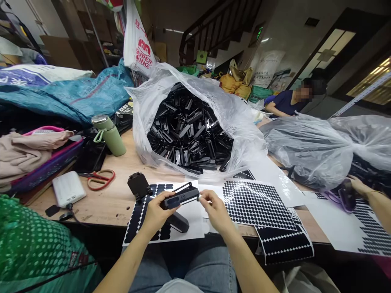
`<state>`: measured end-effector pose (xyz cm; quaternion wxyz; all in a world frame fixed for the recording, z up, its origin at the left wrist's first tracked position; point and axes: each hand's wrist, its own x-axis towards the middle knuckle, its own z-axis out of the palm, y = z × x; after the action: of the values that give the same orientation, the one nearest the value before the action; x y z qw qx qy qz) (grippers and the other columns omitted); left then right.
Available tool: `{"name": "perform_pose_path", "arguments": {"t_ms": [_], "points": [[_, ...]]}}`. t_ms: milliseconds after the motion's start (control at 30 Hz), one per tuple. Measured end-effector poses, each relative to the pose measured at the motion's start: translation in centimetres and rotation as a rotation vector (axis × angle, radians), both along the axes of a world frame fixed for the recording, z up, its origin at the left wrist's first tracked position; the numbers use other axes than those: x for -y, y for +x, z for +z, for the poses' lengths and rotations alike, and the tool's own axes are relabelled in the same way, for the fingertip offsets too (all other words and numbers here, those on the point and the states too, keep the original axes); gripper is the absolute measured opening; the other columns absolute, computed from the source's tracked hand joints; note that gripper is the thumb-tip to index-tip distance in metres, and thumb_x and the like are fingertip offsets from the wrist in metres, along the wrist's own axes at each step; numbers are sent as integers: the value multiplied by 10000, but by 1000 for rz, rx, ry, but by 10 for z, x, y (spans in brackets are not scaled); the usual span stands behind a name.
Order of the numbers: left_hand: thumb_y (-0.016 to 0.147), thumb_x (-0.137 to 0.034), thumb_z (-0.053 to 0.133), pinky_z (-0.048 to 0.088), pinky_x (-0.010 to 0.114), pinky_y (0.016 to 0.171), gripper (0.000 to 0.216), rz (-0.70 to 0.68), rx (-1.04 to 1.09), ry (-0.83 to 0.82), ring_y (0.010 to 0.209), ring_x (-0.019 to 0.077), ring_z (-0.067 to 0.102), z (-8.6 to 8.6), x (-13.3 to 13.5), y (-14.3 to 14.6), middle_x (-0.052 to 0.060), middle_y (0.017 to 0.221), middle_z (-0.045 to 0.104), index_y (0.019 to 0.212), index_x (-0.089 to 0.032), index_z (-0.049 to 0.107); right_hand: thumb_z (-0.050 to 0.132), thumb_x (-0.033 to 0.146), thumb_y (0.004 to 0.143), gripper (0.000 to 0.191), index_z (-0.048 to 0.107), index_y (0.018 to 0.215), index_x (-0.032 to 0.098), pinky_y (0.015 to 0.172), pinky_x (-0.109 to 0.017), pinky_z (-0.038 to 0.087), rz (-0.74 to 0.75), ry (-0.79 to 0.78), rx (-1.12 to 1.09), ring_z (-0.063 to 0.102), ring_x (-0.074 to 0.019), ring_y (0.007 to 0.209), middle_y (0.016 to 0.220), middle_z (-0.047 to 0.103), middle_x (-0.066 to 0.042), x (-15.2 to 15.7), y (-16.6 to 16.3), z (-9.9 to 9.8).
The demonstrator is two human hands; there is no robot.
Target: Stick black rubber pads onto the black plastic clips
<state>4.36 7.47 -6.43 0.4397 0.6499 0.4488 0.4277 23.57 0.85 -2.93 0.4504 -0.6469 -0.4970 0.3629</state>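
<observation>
My left hand (159,211) grips a black plastic bracket (183,197) with a thin wire-like frame along its top edge. A dark oblong pad shows on its near face. At the bracket's right end, my right hand (215,207) has thumb and fingers pinched together; whatever is between them is too small to make out. Beneath my left hand, another black plastic part (179,222) lies on a white sheet of black oblong stickers (134,219). A folding black holder (139,186) stands at that sheet's far left corner. To the right lies a sheet of round black stickers (253,203).
An open clear plastic bag (142,138) full of black parts stands behind my hands. Left are a green flask (111,136), red-handled scissors (102,180) and a white power bank (69,189). A co-worker's hand (360,186) holds a purple-and-black item at right, near tied bags (314,142).
</observation>
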Motion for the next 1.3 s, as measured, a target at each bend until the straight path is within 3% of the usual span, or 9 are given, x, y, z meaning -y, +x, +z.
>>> {"name": "perform_pose_path", "arguments": {"t_ms": [67,167,600,800,900,967,1067,1133,1300], "points": [[626,-304,723,502,331,785,321,-20,-7,47,858,209,620,4,3,2,53,926,655,924,-202,662,466,311,813,162,501,700,201,716,-290,418,43,34,-5,525,-164,856,1057,526,-55,-8,-18,20],[630,-290,723,500,328,784,318,-21,-2,112,871,210,616,11,8,4,56,935,653,928,-202,658,463,254,802,139,486,677,197,730,-313,416,23,40,34,517,-161,820,1031,506,-61,-14,-34,33],[658,-263,716,500,320,785,303,-22,-44,267,875,196,613,16,12,4,55,932,646,946,-203,641,462,201,804,126,487,680,198,757,-337,435,10,86,126,521,-174,838,995,497,-69,-13,-38,29],[682,-248,692,514,309,756,286,45,-46,274,895,200,619,15,11,8,57,960,646,961,-207,639,516,300,808,100,477,787,211,731,-356,426,-166,113,230,507,-198,814,888,495,-56,-6,-47,22],[676,-216,683,500,333,803,295,55,-58,326,930,213,611,17,10,11,63,974,648,967,-204,642,510,308,818,117,490,755,212,705,-351,420,-111,63,234,505,-196,775,847,496,-49,-3,-56,24],[674,-207,677,485,344,833,298,67,-59,338,943,216,606,18,9,12,64,985,646,971,-204,643,484,242,827,88,487,746,209,712,-334,419,-62,122,205,501,-186,790,857,492,-50,0,-61,29],[673,-248,683,470,339,839,289,125,-30,258,926,211,604,21,8,10,59,990,639,955,-200,646,439,199,847,105,481,751,209,701,-289,418,43,231,95,494,-159,794,874,490,-41,6,-63,39],[650,-307,706,480,321,774,313,201,21,120,838,201,612,22,5,8,50,919,645,933,-187,649,451,231,854,104,479,756,211,696,-271,416,61,256,-1,491,-147,785,875,498,-32,9,-59,42],[590,-380,748,395,223,495,423,399,409,-281,489,105,493,23,-8,13,-33,523,535,907,-122,639,479,371,845,169,491,793,211,770,-293,407,-169,202,-205,504,-161,841,880,526,-28,10,-43,33]]}}
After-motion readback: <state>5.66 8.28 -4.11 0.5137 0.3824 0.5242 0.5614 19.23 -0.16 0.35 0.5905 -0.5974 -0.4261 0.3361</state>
